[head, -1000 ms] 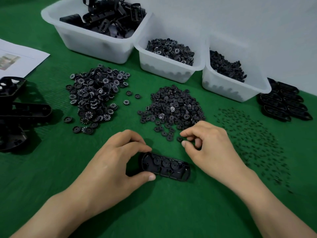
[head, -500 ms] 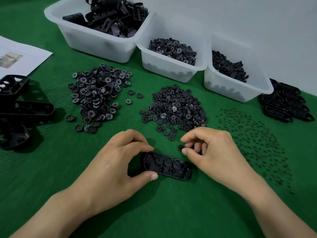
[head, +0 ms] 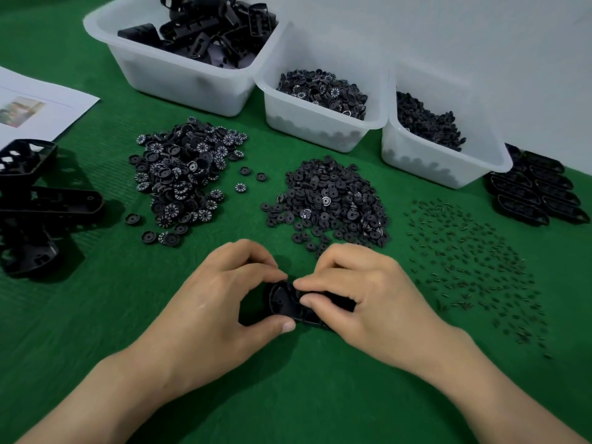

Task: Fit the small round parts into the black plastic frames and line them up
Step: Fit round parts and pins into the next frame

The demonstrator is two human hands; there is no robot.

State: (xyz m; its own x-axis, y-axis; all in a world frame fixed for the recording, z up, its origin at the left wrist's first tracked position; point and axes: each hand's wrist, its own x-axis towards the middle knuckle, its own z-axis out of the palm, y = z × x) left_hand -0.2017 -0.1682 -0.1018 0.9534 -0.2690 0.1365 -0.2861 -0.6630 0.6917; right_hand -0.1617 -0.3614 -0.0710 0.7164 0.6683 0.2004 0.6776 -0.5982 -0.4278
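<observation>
A black oblong plastic frame [head: 283,302] lies on the green mat near me. My left hand [head: 224,302] grips its left end between thumb and curled fingers. My right hand [head: 362,294] covers the frame's right half, its fingertips curled down over the frame's middle; whether they pinch a small part is hidden. Behind the hands lie a pile of numbered black wheels [head: 185,177], a pile of small black discs [head: 333,203] and a scatter of tiny black pins [head: 464,261].
Three white bins stand at the back: frames [head: 179,65], numbered wheels [head: 320,116], small black parts [head: 442,149]. Filled frames are lined up at the far right [head: 538,190]. Loose black frames [head: 35,203] and a paper sheet [head: 38,107] lie at the left.
My right hand has moved left from beside the disc pile onto the frame, now covering its right half. My left hand has kept its grip on the left end.
</observation>
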